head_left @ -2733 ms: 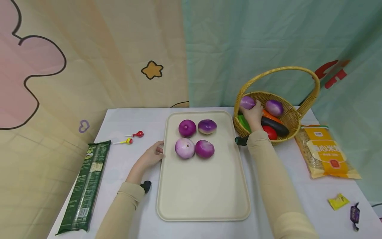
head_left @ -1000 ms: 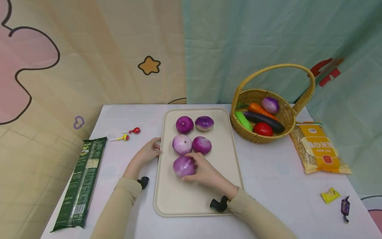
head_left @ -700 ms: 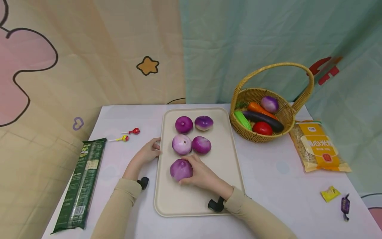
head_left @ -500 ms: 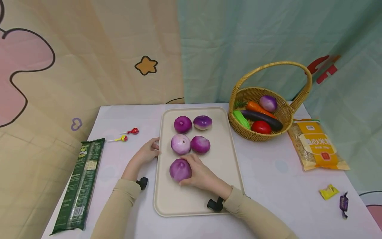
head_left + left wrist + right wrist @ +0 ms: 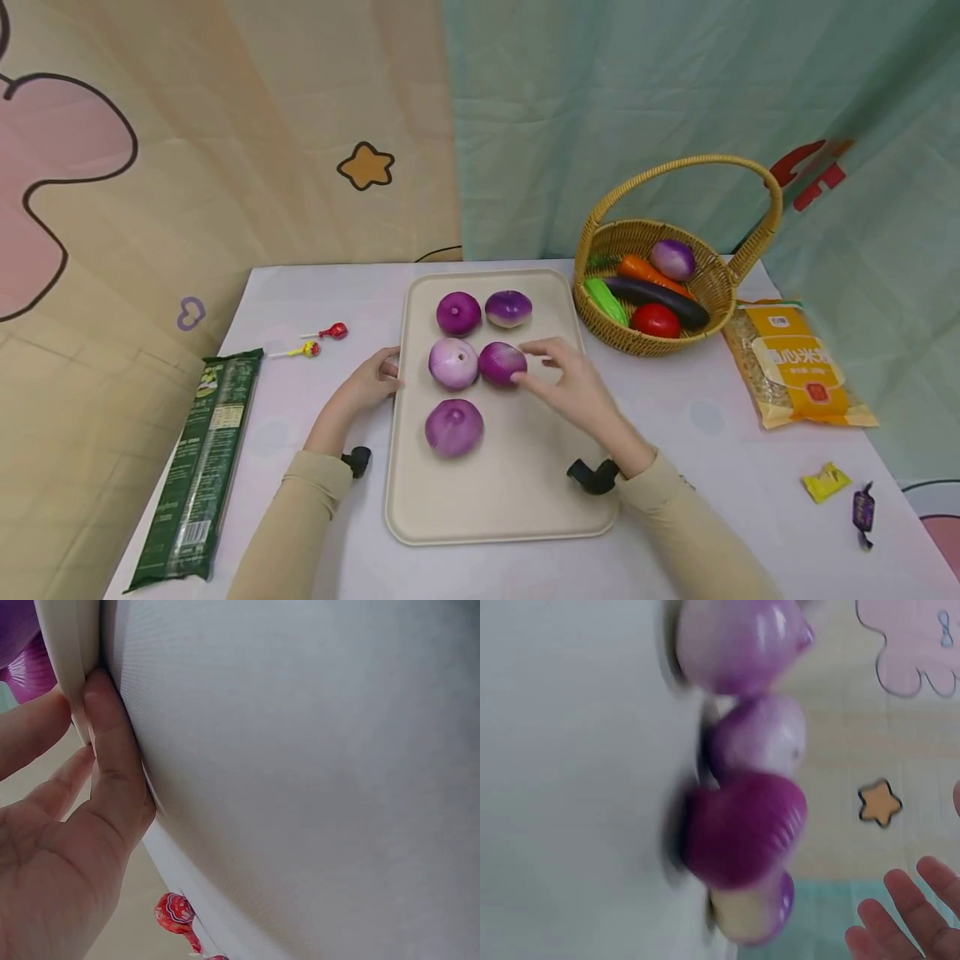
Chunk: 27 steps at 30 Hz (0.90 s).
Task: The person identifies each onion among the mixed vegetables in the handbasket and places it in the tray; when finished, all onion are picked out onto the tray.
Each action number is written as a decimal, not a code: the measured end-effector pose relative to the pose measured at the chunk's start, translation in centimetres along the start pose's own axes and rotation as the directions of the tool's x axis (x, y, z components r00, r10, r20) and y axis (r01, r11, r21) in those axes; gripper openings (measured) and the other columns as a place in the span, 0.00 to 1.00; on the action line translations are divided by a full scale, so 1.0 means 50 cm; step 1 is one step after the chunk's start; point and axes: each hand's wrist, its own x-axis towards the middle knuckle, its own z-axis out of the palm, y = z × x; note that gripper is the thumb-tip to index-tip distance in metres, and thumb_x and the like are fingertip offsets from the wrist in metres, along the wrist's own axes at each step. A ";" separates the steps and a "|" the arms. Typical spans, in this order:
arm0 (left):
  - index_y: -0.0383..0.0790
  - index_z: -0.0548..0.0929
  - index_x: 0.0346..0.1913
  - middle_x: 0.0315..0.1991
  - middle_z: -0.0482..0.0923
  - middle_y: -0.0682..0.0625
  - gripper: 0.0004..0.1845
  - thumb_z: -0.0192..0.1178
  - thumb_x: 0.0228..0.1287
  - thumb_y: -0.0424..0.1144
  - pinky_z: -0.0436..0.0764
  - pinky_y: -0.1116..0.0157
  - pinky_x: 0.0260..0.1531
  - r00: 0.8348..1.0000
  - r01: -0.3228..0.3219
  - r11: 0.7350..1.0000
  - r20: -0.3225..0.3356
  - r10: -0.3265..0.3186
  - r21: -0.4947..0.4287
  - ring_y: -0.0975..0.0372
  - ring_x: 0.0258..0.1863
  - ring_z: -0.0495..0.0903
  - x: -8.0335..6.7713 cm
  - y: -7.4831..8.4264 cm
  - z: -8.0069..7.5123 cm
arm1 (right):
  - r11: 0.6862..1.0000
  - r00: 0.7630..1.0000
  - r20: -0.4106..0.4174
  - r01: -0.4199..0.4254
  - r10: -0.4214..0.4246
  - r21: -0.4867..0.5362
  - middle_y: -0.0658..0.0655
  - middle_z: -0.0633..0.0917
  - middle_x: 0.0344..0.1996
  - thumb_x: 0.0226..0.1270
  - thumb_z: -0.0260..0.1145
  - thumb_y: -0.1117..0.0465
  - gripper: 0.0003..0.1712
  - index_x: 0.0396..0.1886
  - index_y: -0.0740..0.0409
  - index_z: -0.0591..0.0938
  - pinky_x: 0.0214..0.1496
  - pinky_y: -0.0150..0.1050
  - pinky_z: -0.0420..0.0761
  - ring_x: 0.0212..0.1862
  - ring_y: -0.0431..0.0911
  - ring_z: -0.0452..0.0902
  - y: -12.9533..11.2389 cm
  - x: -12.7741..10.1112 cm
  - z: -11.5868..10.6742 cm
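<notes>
Surface (image 5: pixel 697 433): white cloth, backed by beige and teal printed curtains. One cream rectangular plastic tray (image 5: pixel 525 508), smooth, its left rim pinched by the left hand (image 5: pixel 367 387). Five glossy round purple onions on it; the nearest purple onion (image 5: pixel 453 427) lies alone at front-left. Right hand (image 5: pixel 573 387) is held above the tray, grip spread, holding nothing. One woven wicker basket (image 5: pixel 720 287); two lollipops (image 5: pixel 318 340); two wrapped sweets (image 5: pixel 843 492).

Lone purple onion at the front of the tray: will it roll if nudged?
Probably. The front onion is round and glossy, with nothing beside it on the flat tray. It sits steady untouched, so likely on a flattened base. The low rim might stop it.
</notes>
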 end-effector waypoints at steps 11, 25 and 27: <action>0.32 0.59 0.74 0.48 0.74 0.35 0.33 0.54 0.66 0.28 0.80 0.59 0.46 0.999 -0.022 1.000 -0.028 0.022 -0.008 0.53 0.43 0.78 -0.002 -0.006 -0.006 | 0.958 0.844 -0.459 -0.279 0.278 0.066 0.58 0.84 0.52 0.66 0.66 0.45 0.28 0.57 0.58 0.81 0.57 0.32 0.77 0.52 0.42 0.78 0.102 0.138 -0.252; 0.32 0.61 0.73 0.47 0.75 0.36 0.33 0.56 0.65 0.27 0.80 0.59 0.45 0.999 -0.017 1.000 -0.043 0.016 -0.018 0.54 0.41 0.78 -0.006 -0.010 0.006 | 0.827 0.685 -0.480 -0.531 0.548 0.186 0.62 0.68 0.70 0.66 0.63 0.44 0.40 0.72 0.58 0.66 0.73 0.45 0.62 0.71 0.54 0.62 0.228 0.220 -0.364; 0.32 0.60 0.73 0.48 0.75 0.36 0.33 0.56 0.65 0.28 0.80 0.59 0.45 0.999 -0.019 1.000 -0.040 0.019 -0.015 0.54 0.42 0.78 -0.005 -0.007 0.006 | 0.809 0.685 -0.445 -0.557 0.576 0.190 0.64 0.65 0.72 0.65 0.63 0.44 0.43 0.74 0.59 0.63 0.74 0.47 0.61 0.72 0.56 0.60 0.242 0.219 -0.364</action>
